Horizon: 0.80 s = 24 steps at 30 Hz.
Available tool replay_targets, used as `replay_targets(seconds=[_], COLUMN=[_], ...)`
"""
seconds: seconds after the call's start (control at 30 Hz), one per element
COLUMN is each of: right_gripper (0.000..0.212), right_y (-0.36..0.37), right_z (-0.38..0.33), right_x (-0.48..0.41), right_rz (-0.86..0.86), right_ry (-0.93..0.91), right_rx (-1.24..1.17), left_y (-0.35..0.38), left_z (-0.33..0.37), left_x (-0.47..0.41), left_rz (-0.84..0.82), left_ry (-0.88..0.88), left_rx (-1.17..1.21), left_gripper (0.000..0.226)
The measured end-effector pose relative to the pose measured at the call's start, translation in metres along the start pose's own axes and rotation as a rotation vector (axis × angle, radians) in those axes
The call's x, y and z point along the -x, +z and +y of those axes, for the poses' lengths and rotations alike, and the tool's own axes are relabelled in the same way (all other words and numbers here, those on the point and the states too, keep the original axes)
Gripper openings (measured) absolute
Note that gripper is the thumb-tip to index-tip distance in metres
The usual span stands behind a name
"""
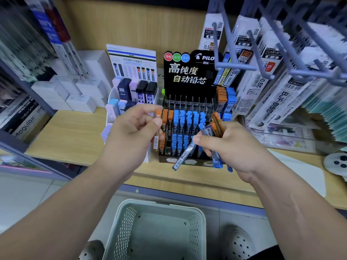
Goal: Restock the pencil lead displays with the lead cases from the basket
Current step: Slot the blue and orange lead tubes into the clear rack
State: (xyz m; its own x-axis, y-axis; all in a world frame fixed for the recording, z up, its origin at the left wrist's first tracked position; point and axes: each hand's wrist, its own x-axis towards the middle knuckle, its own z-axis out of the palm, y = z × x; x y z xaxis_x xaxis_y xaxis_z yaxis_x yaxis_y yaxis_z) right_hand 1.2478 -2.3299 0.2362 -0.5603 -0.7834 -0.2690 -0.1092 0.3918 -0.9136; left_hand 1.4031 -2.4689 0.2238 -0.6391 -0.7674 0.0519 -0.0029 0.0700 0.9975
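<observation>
My left hand (134,126) pinches one orange-capped lead case (158,114) over the left end of the black Pilot display (187,77). The display's clear slots hold orange-capped cases at the left and several blue-capped cases (185,121) to the right. My right hand (231,145) grips a bundle of lead cases (208,139), some orange-capped and some blue-capped, in front of the display's right side. One of these cases slants down past my thumb. The pale green basket (127,218) stands on the floor below my arms, and its inside looks bare.
A white display (131,87) with dark and pastel cases stands left of the Pilot one. White boxes (78,91) are stacked further left. Metal pegs (249,51) with hanging refill packs jut out at upper right. My shoes (240,243) flank the basket.
</observation>
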Motion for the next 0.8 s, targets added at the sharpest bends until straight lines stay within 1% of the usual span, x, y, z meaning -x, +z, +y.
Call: replay_targets(seconds=[0.17,0.3,0.37,0.47,0.53,0.6,0.67,0.8], right_gripper=[0.017,0.027,0.026,0.021,0.025,0.035,0.040,0.027], right_y=[-0.003,-0.012,-0.016,-0.021,-0.023,-0.026,-0.032,-0.042], right_z=[0.002,0.003,0.004,0.008,0.008,0.007,0.007,0.009], right_x=[0.000,0.002,0.003,0.004,0.005,0.008,0.009,0.011], right_rz=[-0.021,-0.013,-0.003,-0.005,-0.015,-0.018,-0.035,-0.070], right_ry=[0.007,0.005,0.009,0.015,0.007,0.012,0.046,0.106], right_rx=[-0.003,-0.008,-0.015,-0.031,-0.052,-0.100,-0.177,-0.370], left_y=[0.003,0.001,-0.001,-0.001,-0.001,0.000,0.000,-0.002], left_z=[0.002,0.003,0.001,-0.002,-0.004,-0.006,-0.008,-0.013], left_x=[-0.013,-0.024,-0.030,-0.040,-0.045,-0.048,-0.050,-0.052], left_rz=[0.034,0.062,0.076,0.095,0.093,0.069,0.055,0.019], left_ry=[0.038,0.080,0.091,0.121,0.156,0.192,0.218,0.238], left_rx=[-0.106,-0.161,-0.204,-0.260,-0.318,-0.357,-0.408,-0.469], left_gripper=[0.016,0.012,0.010,0.013,0.016,0.019,0.019,0.013])
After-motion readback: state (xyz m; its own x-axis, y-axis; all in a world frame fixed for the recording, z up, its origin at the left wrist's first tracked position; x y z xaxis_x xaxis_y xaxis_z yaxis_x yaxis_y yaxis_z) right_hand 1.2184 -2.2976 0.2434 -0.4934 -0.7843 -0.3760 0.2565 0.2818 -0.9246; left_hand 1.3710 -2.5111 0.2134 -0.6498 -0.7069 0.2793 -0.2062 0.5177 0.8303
